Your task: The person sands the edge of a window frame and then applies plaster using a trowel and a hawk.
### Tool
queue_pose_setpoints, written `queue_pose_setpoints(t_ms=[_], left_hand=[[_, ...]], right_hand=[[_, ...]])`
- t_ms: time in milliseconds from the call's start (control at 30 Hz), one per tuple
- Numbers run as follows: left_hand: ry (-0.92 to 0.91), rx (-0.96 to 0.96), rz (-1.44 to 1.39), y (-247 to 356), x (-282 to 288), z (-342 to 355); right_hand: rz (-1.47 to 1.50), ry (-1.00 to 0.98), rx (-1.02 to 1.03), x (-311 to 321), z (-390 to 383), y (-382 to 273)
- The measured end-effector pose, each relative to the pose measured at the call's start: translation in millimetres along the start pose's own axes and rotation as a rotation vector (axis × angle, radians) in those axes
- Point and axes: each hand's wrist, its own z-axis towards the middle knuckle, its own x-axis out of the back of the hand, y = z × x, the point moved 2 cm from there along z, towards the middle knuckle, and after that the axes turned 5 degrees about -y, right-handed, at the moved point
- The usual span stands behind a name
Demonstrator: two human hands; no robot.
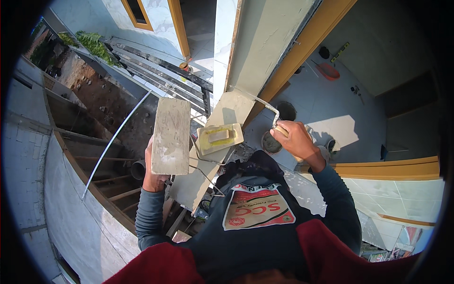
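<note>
My left hand [149,165] is closed beneath a rectangular plastering float [171,137], whose flat face, smeared with grey cement, is turned up. The float's handle is hidden under it. In my right hand [298,138] is the wooden handle of a trowel [272,109] with a cranked metal neck. Its thin blade reaches left to the lower end of a grey plastered wall strip [262,47]; I cannot tell whether it touches. Between my hands, a yellow-stained float [218,138] lies handle up on a cement-coated plank [189,189].
Beyond my right hand, buckets [272,142] stand on the tiled floor, with a red basin [327,71] and a spirit level [340,52] farther off. A wooden door frame [307,52] edges the wall strip. Black metal railing [161,71] and a drop lie left.
</note>
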Motion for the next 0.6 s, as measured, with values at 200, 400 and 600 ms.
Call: queue_pose_setpoints(t_ms=[200, 400, 600], left_hand=[[0.041, 0.051, 0.029, -3, 1, 1], [0.053, 0.050, -0.120, -3, 1, 4], [-0.007, 0.069, -0.164, 11, -17, 7]], right_hand=[[-0.023, -0.014, -0.078, -15, 20, 7], [0.184, -0.007, -0.249, 29, 14, -22], [0.269, 0.191, -0.151, 65, 3, -60]])
